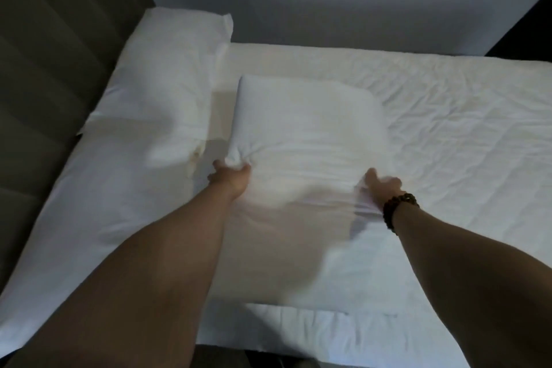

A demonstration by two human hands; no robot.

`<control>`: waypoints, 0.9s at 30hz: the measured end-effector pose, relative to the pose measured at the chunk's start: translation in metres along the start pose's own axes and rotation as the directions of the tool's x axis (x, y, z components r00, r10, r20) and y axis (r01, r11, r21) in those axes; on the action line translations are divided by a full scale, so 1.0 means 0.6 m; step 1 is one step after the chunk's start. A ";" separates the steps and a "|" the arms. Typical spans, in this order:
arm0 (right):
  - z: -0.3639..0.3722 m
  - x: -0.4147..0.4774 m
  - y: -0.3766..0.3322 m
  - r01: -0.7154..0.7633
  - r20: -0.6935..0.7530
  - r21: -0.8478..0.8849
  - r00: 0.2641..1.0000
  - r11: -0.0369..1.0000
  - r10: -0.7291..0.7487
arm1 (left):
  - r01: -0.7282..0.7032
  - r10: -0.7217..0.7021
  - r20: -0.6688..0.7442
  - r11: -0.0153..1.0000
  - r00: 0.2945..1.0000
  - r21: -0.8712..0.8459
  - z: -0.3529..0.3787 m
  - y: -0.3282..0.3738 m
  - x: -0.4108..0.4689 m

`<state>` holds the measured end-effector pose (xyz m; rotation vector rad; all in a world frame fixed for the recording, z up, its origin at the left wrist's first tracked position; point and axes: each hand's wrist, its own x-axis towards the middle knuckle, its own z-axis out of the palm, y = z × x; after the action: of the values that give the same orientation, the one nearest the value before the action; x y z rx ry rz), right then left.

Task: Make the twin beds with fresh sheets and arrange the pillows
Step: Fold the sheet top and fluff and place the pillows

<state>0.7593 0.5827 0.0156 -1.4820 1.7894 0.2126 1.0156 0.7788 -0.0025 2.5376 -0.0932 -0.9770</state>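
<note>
White pillow (307, 128) lies beyond both hands: left hand (231, 178) pinches its corner, right hand (383, 188) blurred, grip unclear.

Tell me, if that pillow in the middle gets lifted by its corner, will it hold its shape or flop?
Probably flop: the pillow bunches where the left hand pinches its corner. It looks light for its bulk, puffy on the sheet. Its loose case wrinkles near the right hand, so it may slide a little.
</note>
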 end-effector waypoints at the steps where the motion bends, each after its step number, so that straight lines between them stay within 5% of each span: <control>1: 0.044 0.003 0.002 0.055 0.109 -0.132 0.993 0.990 -0.041 | -0.095 0.087 0.116 0.993 0.989 0.072 0.023 -0.007 0.004; 3: 0.122 -0.018 0.010 0.124 0.198 -0.338 0.978 0.933 -0.058 | -0.251 0.172 0.321 0.942 0.931 0.224 0.070 -0.025 -0.003; 8: 0.159 -0.042 0.023 0.078 0.121 -0.427 0.992 0.901 -0.029 | -0.345 0.196 0.413 0.881 0.889 0.325 0.068 -0.053 -0.018; 15: 0.179 -0.113 -0.033 0.048 0.046 -0.449 0.998 0.892 -0.031 | -0.303 0.218 0.366 0.933 0.905 0.193 -0.065 -0.112 -0.015; 22: 0.258 -0.202 -0.077 0.234 0.167 -0.574 0.972 0.785 -0.167 | -0.216 0.166 0.198 0.940 0.966 0.264 -0.222 -0.251 0.085; 27: 0.357 -0.300 -0.137 0.393 0.272 -0.468 0.916 0.791 -0.294 | -0.176 0.141 0.134 0.934 0.981 0.311 -0.354 -0.362 0.163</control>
<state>0.9316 0.8180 0.0160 -2.0635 1.3271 0.6635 1.2096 1.0324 -0.0100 2.7096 -0.5224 -1.1115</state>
